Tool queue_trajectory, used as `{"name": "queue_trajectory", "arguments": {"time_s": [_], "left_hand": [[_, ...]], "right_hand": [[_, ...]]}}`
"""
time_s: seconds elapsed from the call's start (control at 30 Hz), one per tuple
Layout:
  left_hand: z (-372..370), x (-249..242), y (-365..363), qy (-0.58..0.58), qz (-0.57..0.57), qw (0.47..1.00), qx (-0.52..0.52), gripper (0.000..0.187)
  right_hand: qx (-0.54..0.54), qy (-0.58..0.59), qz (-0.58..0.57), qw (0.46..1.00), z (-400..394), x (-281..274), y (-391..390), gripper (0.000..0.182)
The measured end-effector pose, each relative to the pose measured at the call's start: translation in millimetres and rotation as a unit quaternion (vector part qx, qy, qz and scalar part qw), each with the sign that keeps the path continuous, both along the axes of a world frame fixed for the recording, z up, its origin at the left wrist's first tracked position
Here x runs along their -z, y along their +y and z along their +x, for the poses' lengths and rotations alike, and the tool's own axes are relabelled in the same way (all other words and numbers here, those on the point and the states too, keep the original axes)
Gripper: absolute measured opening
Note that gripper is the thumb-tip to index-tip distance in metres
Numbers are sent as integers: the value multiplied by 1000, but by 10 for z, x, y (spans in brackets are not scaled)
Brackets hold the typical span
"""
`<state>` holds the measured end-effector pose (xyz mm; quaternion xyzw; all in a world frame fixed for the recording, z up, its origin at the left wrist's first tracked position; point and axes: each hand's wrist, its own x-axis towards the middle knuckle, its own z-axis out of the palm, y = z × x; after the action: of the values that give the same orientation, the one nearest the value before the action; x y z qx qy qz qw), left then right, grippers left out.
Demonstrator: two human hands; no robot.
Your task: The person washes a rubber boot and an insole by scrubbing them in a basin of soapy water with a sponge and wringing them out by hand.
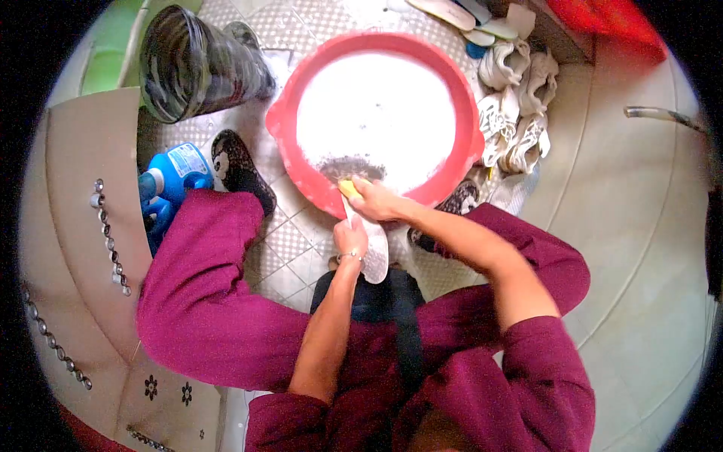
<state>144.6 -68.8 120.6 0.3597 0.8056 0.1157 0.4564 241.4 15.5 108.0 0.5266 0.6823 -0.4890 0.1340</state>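
A large red basin (pixel 280 120) filled with white suds stands on the tiled floor, with a dark patch in the foam near its front rim. At that rim my left hand (pixel 351 238) is closed on a pale, flat insole (pixel 374 260), which hangs down toward my lap. My right hand (pixel 374 200) is closed around a yellow brush or sponge (pixel 348 189), too small to tell which, and presses it to the insole's upper end. The underside of the insole is hidden.
Wet white shoes (pixel 506 120) lie right of the basin, with more insoles (pixel 444 11) behind them. A dark, shiny bucket (pixel 177 64) stands at the back left. Blue detergent bottles (pixel 179 169) are beside my left knee. A metal pipe (pixel 663 115) juts out at the right.
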Motion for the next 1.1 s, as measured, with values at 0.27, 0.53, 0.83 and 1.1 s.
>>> {"name": "queue_trajectory", "arguments": {"time_s": [0.27, 0.53, 0.83, 1.1], "left_hand": [[-3, 134, -106, -54, -24, 996, -67, 28], [-22, 321, -166, -32, 4, 998, -48, 32], [-16, 79, -64, -50, -14, 996, -70, 30], [-32, 90, -22, -27, -11, 999, -23, 27]], "right_hand": [[-134, 98, -119, 979, 282, -714, 184, 57], [21, 97, -126, 987, 232, -661, 329, 45], [-79, 40, -49, 995, 141, -33, 241, 50], [-12, 12, -53, 998, 168, -61, -32, 52]]}}
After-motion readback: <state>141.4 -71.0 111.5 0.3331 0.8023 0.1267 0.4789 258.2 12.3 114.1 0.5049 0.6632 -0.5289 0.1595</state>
